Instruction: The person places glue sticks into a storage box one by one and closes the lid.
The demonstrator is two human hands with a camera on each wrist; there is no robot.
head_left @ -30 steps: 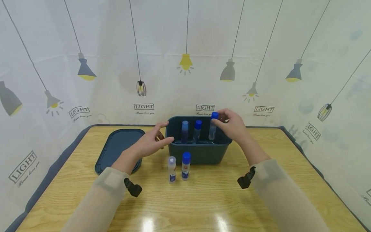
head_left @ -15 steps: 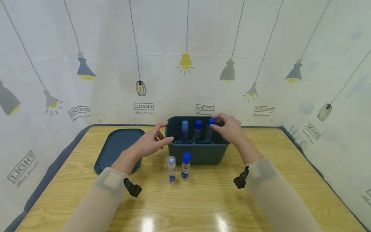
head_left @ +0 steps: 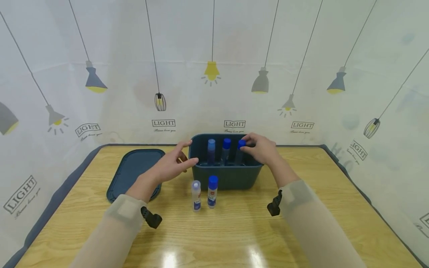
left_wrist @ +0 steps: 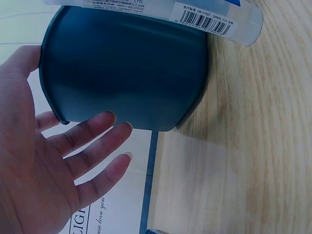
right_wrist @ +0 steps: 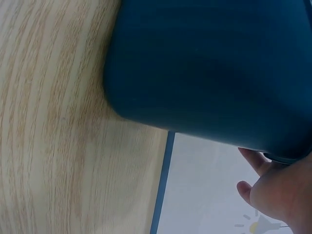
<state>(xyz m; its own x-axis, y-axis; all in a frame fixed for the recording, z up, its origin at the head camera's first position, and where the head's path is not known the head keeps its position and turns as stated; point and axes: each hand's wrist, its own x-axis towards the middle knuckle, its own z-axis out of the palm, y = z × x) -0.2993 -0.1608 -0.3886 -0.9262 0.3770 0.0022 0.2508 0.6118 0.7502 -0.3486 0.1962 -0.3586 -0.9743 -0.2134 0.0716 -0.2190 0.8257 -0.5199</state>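
A dark blue plastic bin [head_left: 228,180] stands on the table, uncovered. Inside it, two blue-capped glue sticks [head_left: 211,153] stand upright side by side. My right hand [head_left: 263,149] reaches over the bin's right end and pinches the blue cap of a third glue stick [head_left: 239,154], low in the bin. The left hand [head_left: 169,166] touches the bin's left end with thumb and index finger, its other fingers spread loosely in the left wrist view. Before the bin stand a capped glue stick [head_left: 212,192] and a pale one without a blue cap [head_left: 196,197].
A dark blue lid [head_left: 134,172] lies flat on the wooden table [head_left: 214,238], left of the bin and partly behind the left forearm. A pale curtain [head_left: 187,44] printed with lamps hangs behind the table and at both sides.
My right hand has lowered the glue stick into the bin and moved it left, nearer the other two. The left hand stays at the bin's left end. The view has shifted slightly.
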